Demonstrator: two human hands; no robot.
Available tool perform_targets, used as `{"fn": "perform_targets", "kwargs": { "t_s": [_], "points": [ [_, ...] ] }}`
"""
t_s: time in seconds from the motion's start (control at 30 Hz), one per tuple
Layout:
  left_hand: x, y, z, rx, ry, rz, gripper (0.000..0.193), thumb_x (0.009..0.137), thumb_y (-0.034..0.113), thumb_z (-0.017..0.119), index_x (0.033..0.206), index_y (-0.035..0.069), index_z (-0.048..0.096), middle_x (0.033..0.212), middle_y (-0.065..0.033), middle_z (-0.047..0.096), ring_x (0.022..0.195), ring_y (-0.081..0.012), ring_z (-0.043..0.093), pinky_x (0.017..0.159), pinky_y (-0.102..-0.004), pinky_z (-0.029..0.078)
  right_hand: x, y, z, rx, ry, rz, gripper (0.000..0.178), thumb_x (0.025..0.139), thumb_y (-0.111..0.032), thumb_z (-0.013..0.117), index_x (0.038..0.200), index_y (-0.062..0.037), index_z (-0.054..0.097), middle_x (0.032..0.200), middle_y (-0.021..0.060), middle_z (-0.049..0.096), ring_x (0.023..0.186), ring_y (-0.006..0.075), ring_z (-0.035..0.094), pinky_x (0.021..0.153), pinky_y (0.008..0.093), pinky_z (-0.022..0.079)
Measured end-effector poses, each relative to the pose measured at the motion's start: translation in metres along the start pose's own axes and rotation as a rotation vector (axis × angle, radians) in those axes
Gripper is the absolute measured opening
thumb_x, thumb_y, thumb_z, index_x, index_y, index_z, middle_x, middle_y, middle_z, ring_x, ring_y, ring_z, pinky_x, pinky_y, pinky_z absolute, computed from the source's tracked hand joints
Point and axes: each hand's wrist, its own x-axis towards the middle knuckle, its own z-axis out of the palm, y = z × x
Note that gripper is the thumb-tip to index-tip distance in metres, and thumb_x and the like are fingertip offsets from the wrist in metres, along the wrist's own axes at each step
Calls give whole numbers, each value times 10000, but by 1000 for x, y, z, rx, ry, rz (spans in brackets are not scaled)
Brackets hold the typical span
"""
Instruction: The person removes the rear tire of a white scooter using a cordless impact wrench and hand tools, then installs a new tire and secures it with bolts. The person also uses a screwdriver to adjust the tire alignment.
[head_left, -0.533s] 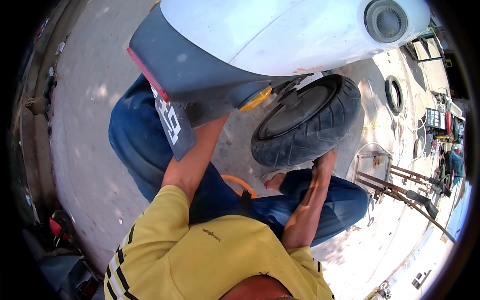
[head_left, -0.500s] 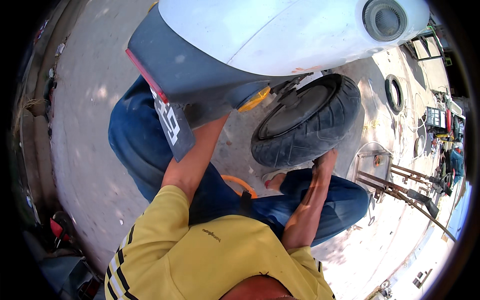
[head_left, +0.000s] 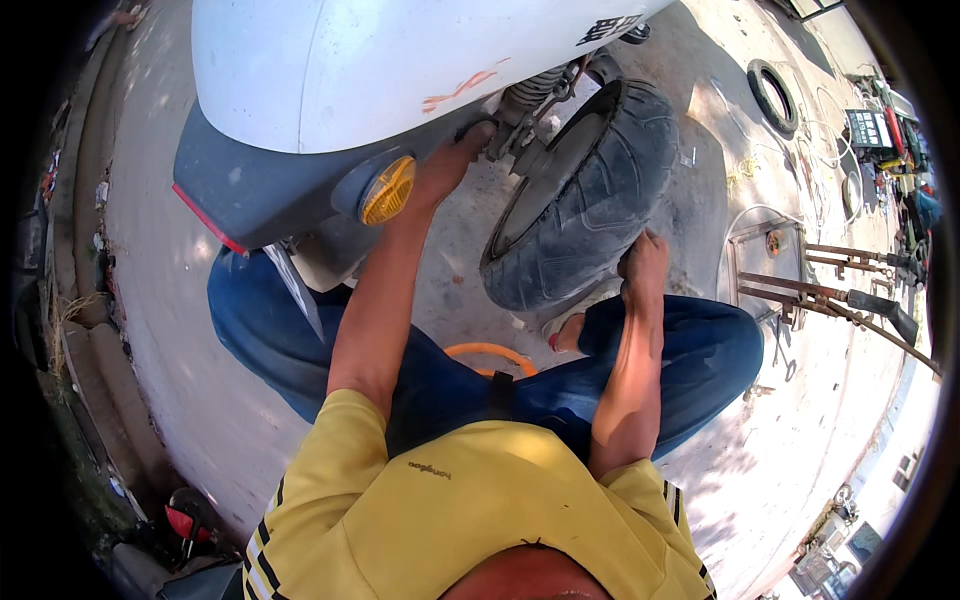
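A rear wheel with a black tyre leans beside a white and grey scooter. My right hand is closed against the tyre's lower right edge, its fingertips partly hidden. Under the scooter's grey rear panel, my left hand reaches up to the lower edge near the shock absorber. Most of its fingers are out of sight. An amber turn signal sits just left of that forearm, and the number plate hangs further left.
An orange ring-shaped thing lies on the ground between my legs. To the right stand a metal frame with long rods and a loose tyre. Tools and a case lie at the far right. A kerb runs along the left.
The view has shifted, so the scooter appears further left and the shock absorber now shows. My left hand, earlier hidden behind the rear panel, has come into sight. My right hand stays at the tyre.
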Motion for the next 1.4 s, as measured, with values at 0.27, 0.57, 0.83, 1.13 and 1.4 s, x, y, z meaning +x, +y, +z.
{"fn": "perform_targets", "kwargs": {
  "t_s": [0.27,0.57,0.83,1.13,1.4],
  "points": [
    [-4,-6,0,-61,30,184,279,1006,113,619,1249,-4,689,1140,-93,711,1017,-194,654,915,-320,507,1,2,2,-88,4,-83,424,1052,-373,612,823,-23,677,608,-56,462,459,50,331,434,278,212],
    [-3,-1,1,-88,-26,29,356,1011,134,624,1326,-30,643,1110,-110,708,974,-186,657,907,-314,514,8,11,1,-154,21,-101,445,1043,-385,625,840,1,715,641,-41,521,500,48,360,461,281,227],
    [-2,7,6,-414,10,41,348,1049,202,588,1300,-31,651,1179,-125,679,1044,-187,646,884,-301,515,1,3,2,-98,-2,-76,452,1045,-396,622,877,10,729,633,-54,500,501,47,343,467,278,225],
    [7,-1,-2,179,29,162,352,1035,245,615,1219,-40,708,1045,-130,740,889,-164,656,815,-307,519,19,19,8,-163,47,-38,486,1035,-426,630,776,-17,670,615,-40,478,478,64,342,446,301,233],
    [1,-22,-32,-257,31,14,447,1061,324,589,1305,-49,629,1086,-133,710,914,-179,657,844,-352,551,17,18,12,-101,49,-9,439,1044,-361,591,764,-25,632,588,-41,446,445,67,327,436,300,220]
  ]
}}
